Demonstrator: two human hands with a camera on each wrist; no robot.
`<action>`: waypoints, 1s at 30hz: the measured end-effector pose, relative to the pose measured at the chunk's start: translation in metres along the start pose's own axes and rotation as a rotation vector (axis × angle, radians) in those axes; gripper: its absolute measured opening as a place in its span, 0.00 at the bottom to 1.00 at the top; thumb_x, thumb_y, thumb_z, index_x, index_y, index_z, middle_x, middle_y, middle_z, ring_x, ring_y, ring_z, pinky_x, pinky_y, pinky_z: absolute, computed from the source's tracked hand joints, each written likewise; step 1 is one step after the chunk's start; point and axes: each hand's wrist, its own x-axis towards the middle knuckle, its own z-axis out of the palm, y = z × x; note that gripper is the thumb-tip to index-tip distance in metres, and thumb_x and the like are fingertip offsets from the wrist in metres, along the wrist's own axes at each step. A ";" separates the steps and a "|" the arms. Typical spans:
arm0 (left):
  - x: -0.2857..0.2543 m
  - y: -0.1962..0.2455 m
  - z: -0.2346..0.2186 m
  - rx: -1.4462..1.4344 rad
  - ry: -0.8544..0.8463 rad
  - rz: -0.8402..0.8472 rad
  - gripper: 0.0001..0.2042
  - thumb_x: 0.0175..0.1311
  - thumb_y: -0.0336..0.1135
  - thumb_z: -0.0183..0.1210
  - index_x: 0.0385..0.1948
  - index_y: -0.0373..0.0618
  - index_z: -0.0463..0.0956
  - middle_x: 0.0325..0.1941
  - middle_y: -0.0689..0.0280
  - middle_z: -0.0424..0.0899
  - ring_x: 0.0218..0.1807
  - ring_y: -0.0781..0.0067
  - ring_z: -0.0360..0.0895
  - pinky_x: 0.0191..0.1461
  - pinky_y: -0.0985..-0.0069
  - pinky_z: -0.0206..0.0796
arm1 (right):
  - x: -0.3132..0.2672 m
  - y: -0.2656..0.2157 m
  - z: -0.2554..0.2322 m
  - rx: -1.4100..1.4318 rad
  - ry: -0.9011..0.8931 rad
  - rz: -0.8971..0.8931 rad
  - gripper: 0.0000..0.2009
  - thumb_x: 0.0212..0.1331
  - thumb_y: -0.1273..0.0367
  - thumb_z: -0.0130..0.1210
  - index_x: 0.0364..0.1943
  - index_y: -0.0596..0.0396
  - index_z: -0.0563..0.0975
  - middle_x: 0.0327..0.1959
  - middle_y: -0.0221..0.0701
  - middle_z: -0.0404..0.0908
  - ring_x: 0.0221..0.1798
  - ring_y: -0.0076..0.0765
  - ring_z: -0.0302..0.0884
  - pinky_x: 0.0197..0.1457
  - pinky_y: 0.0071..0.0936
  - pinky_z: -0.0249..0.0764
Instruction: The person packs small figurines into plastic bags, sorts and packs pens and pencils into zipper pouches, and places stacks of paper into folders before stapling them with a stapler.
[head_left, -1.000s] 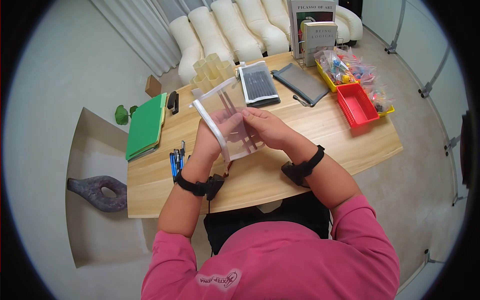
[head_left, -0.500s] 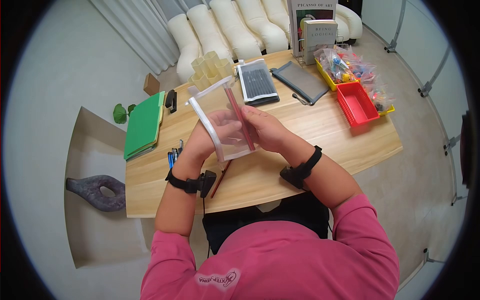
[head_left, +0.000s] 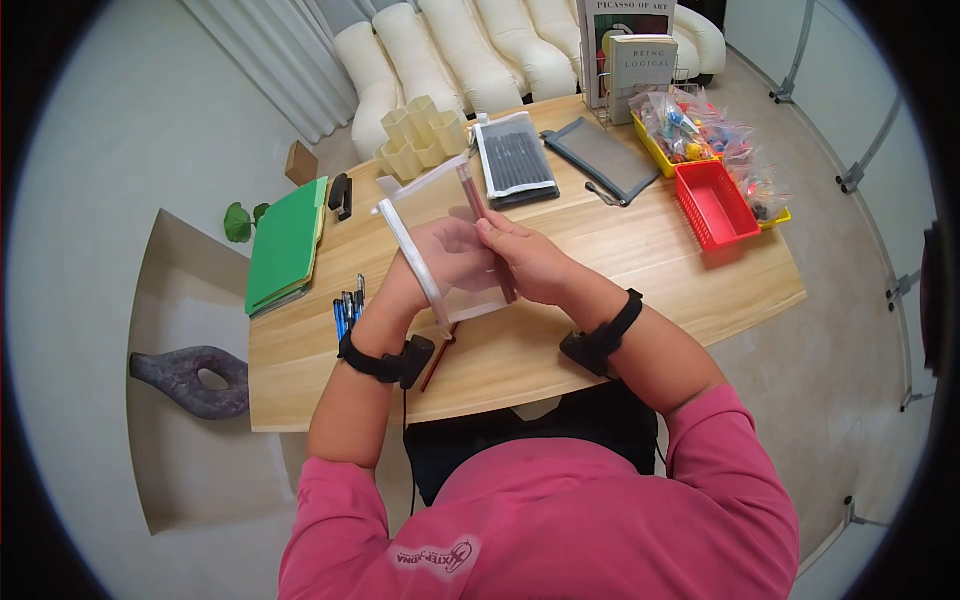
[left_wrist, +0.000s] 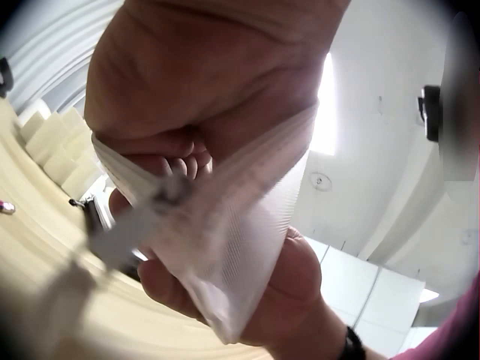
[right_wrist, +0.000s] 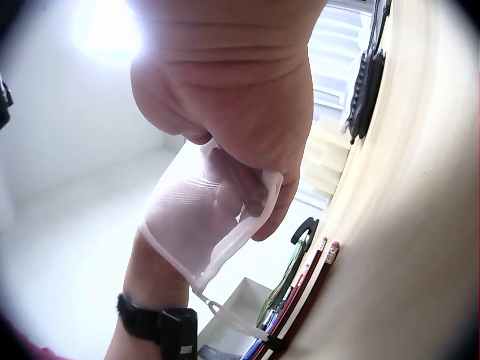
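A white-edged mesh zip pouch (head_left: pixel 430 190) is held up over the desk, its zip side to the left. My left hand (head_left: pixel 445 255) reaches into it, fingers near the reddish pencils (head_left: pixel 472 190) lying along the pouch's far side. Mesh veils those fingers, and I cannot tell whether they grip the pencils. From outside, my right hand (head_left: pixel 535 258) grips the pouch at the pencils, thumb on top. The left wrist view shows the pouch mesh (left_wrist: pixel 247 232) wrapped below the left palm. Dark red pencils (right_wrist: pixel 322 277) with pink erasers lie on the desk, under the pouch's pull strap.
Blue and black pens (head_left: pixel 350 310) lie left of the left forearm. Further left are green folders (head_left: pixel 285 245) and a stapler (head_left: pixel 340 197). Behind stand cream hexagonal holders (head_left: pixel 420 140), a filled pouch (head_left: pixel 515 155) and a grey pouch (head_left: pixel 605 160). A red basket (head_left: pixel 715 205) sits right.
My left hand stays inside the pouch, its fingers shifting near the pencils. The pencils have tilted slightly within the mesh. My right hand keeps its grip on the pouch.
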 end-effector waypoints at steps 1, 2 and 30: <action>-0.001 0.001 0.001 0.100 0.035 0.014 0.18 0.70 0.37 0.71 0.52 0.29 0.83 0.42 0.58 0.92 0.39 0.70 0.91 0.44 0.75 0.83 | -0.001 -0.002 0.002 -0.002 -0.004 0.009 0.23 0.87 0.56 0.44 0.78 0.47 0.68 0.64 0.29 0.82 0.58 0.26 0.82 0.58 0.32 0.83; -0.003 0.003 0.001 0.098 0.035 0.014 0.18 0.70 0.37 0.71 0.52 0.29 0.83 0.42 0.58 0.92 0.39 0.70 0.91 0.44 0.75 0.83 | -0.003 -0.003 0.002 -0.004 -0.008 0.018 0.23 0.87 0.56 0.45 0.78 0.47 0.68 0.64 0.29 0.82 0.58 0.26 0.82 0.58 0.32 0.83; -0.082 -0.064 -0.010 0.997 0.224 -0.069 0.12 0.62 0.40 0.71 0.36 0.39 0.89 0.37 0.51 0.91 0.41 0.46 0.88 0.49 0.56 0.79 | -0.002 -0.030 -0.016 0.059 0.259 -0.039 0.18 0.83 0.62 0.48 0.67 0.58 0.73 0.62 0.51 0.85 0.55 0.52 0.89 0.53 0.41 0.87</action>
